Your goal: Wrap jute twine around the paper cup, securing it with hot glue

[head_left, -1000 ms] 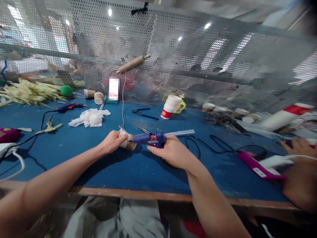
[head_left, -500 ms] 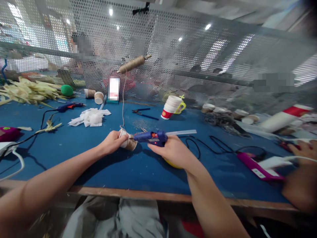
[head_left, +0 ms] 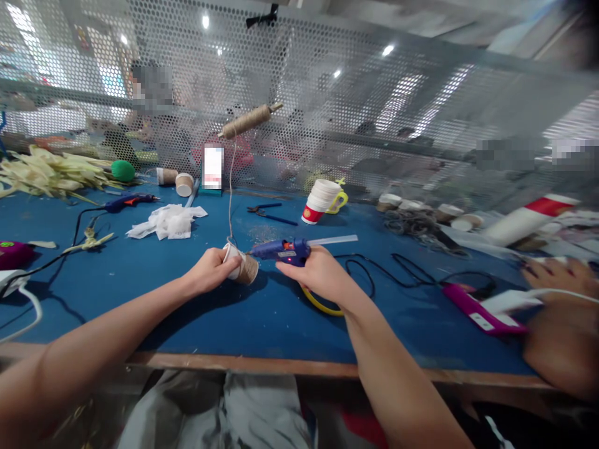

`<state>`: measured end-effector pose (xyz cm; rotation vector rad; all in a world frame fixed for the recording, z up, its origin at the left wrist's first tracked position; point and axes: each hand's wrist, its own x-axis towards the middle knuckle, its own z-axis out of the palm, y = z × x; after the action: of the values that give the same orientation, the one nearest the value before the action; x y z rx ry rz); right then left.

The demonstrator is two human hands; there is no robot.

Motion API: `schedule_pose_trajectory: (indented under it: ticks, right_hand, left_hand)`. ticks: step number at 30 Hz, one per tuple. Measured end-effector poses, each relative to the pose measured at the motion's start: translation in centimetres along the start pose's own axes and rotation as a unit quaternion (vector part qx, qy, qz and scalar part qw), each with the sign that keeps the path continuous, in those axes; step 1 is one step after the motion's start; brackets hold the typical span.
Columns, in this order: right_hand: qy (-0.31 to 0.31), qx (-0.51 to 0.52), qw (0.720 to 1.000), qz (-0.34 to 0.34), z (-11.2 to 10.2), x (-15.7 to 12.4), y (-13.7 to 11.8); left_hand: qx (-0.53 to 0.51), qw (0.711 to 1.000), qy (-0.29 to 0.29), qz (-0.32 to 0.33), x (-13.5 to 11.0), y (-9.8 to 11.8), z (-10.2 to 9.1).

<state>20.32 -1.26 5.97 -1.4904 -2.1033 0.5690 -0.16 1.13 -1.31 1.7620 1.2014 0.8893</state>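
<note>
My left hand (head_left: 211,269) is closed on a small paper cup (head_left: 248,270), tilted on its side and partly wrapped in brown twine. Up from the cup runs a strand of twine (head_left: 231,193) to a spool (head_left: 250,121) mounted at the mesh panel. My right hand (head_left: 322,274) grips a blue hot glue gun (head_left: 283,251), a clear glue stick jutting from its back. The gun's nozzle is at the cup's side; whether it touches cannot be made out. Under my right wrist shows part of a yellow ring (head_left: 322,307).
Pliers (head_left: 271,214), stacked cups (head_left: 321,202) and white tissue (head_left: 166,221) lie beyond my hands. A second glue gun (head_left: 128,202) rests at left. On the right are a cable, a purple power strip (head_left: 482,310) and another person's hand (head_left: 561,277). A perforated panel (head_left: 299,93) stands behind.
The glue gun and my right hand have shifted slightly left and the gun has tipped a little. More of the yellow ring shows. My left hand keeps its hold on the cup.
</note>
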Motion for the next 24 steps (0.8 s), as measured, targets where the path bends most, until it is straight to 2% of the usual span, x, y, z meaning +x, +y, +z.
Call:
schedule_pose_trajectory:
  ticks: [7, 24]
  right_hand:
    - [-0.024, 0.050, 0.998, 0.038, -0.21, -0.29, -0.12]
    - [-0.028, 0.054, 0.996, 0.062, -0.40, -0.36, -0.59]
  left_hand:
    - [-0.007, 1.000, 0.001, -0.001, -0.01, 0.18, -0.06]
    - [-0.006, 1.000, -0.007, 0.003, 0.00, 0.24, -0.13]
